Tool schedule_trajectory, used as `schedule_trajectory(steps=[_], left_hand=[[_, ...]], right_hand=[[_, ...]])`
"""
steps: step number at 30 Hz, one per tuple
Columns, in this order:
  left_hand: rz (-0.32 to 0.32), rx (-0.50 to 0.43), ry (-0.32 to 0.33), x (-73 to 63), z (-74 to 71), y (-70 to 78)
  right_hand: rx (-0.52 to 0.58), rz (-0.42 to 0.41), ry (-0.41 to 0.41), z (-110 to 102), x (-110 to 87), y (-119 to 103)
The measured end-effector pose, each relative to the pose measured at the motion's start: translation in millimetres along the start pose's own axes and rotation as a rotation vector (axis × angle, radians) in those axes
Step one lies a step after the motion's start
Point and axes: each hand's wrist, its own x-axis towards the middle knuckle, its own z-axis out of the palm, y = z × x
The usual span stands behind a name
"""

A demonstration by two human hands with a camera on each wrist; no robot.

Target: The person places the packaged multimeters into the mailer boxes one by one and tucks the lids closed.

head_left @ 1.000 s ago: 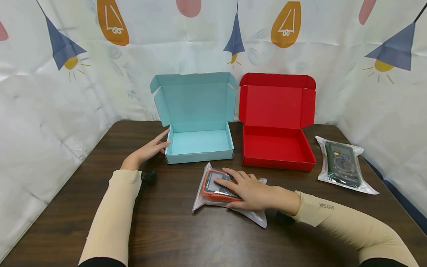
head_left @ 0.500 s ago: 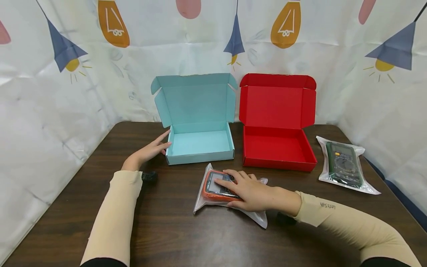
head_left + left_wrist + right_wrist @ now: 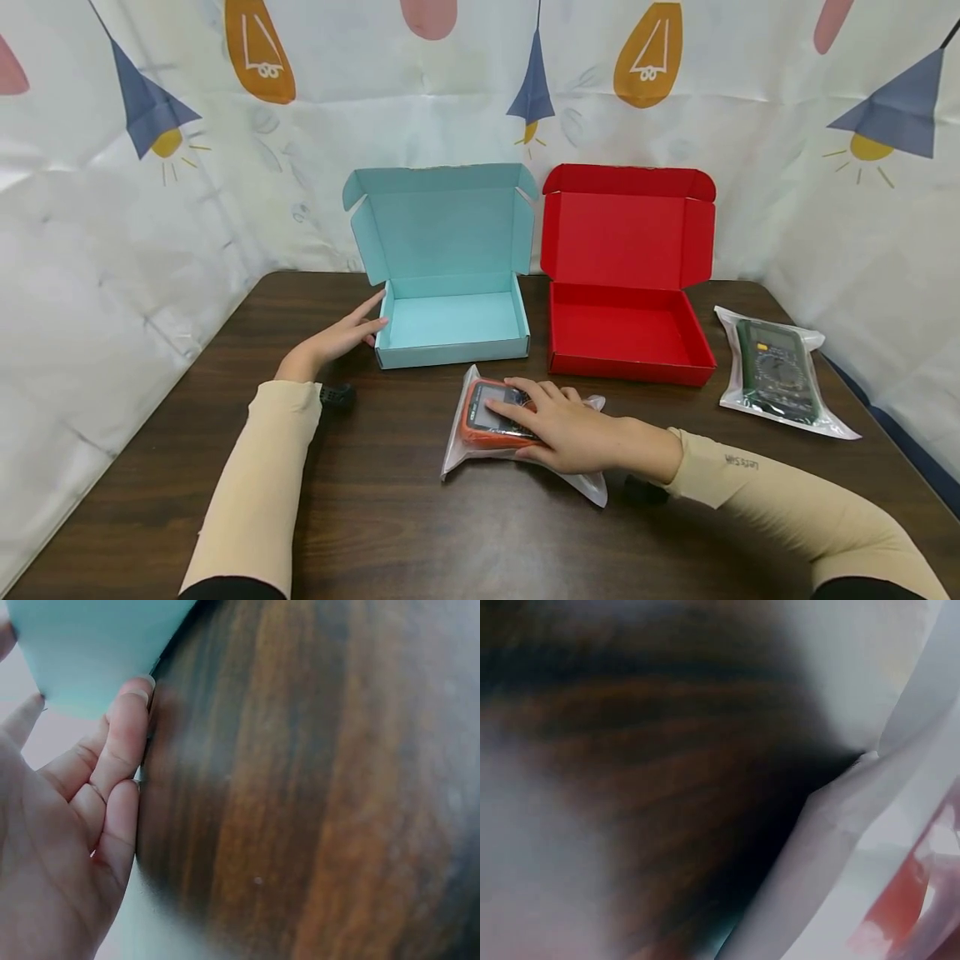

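Observation:
My right hand (image 3: pixel 573 425) rests over an orange multimeter (image 3: pixel 487 412) sealed in a clear plastic bag (image 3: pixel 581 486) on the table. The thumb lies along the near side, the index finger crosses the face, and the other fingers reach over the far side. Its lower part is hidden under the palm. In the right wrist view only the bag's pale edge (image 3: pixel 832 832) and a patch of orange show. My left hand (image 3: pixel 333 340) touches the left wall of an open light-blue box (image 3: pixel 450 352), index finger extended. In the left wrist view, other fingers (image 3: pixel 124 742) bend against the box's base.
A red box (image 3: pixel 630 369) stands open to the right of the blue one, lid raised. Farther right, near the table edge, lies a bagged dark green multimeter (image 3: pixel 776 371). A patterned white curtain (image 3: pixel 450 83) hangs behind the brown table (image 3: pixel 397 517).
The head view has drifted slightly. The near right corner of the orange multimeter's bag sits a little higher in the picture. Both hands keep their places.

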Motion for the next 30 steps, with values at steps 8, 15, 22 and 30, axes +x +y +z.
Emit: schedule_trajectory(steps=[8,15,22,30], left_hand=[[-0.001,-0.001,-0.008,-0.5,-1.0,1.6],[-0.012,0.005,0.002,0.1,0.3,0.8],[-0.008,-0.007,-0.005,1.1,0.8,0.7],[-0.009,-0.004,-0.001,1.1,0.1,0.4]], right_hand=[[-0.020,-0.008,0.034,-2.5,-3.7,5.6],[-0.021,-0.029,0.073,-7.8,-7.3,8.5],[-0.040,-0.037,0.099,-17.2,-8.1,11.9],[-0.039,-0.045,0.107,-34.1,-3.5,14.6]])
